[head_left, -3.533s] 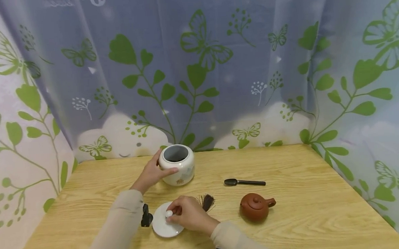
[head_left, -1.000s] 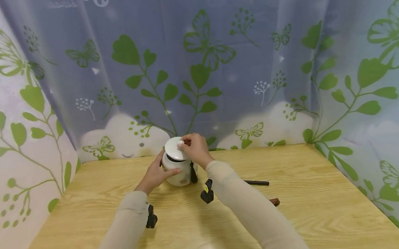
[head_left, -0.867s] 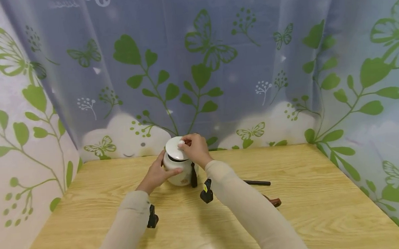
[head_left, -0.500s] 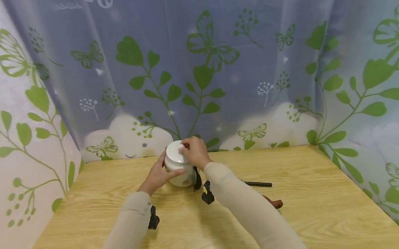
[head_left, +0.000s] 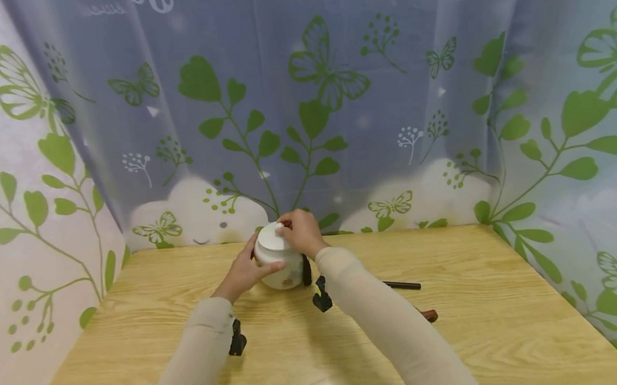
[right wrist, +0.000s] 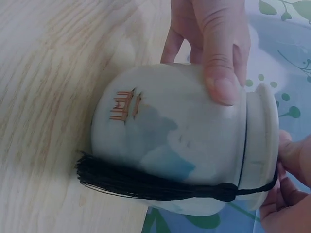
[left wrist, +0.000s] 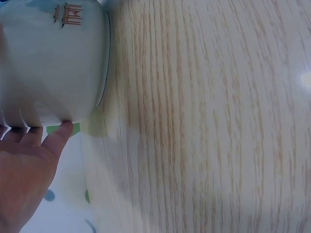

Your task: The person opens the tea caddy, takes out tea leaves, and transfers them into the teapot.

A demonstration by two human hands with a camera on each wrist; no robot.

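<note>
A white ceramic jar (head_left: 286, 275) with a small red pavilion print stands upright near the table's back edge. My left hand (head_left: 243, 272) grips its left side, the thumb across the front and the fingers around behind. On the jar's mouth sits the white lid (head_left: 270, 241), level. My right hand (head_left: 302, 234) pinches the lid's knob between thumb and fingers. A black tassel (right wrist: 155, 187) hangs from the lid down the jar's side. The right wrist view shows the left thumb (right wrist: 222, 82) pressed on the jar; in the left wrist view the fingertips (left wrist: 63, 132) touch its wall.
Right of the jar, the black handle (head_left: 405, 285) of a utensil lies on the wooden table (head_left: 275, 363), partly behind my right sleeve. The brown handle of a teapot (head_left: 430, 315) shows past the same sleeve. A patterned curtain (head_left: 286, 159) hangs behind the table.
My right hand has lifted the lid off the table and carried it to the jar. The lid, tilted over the mouth a second ago, now lies level on it. My left hand keeps its grip.
</note>
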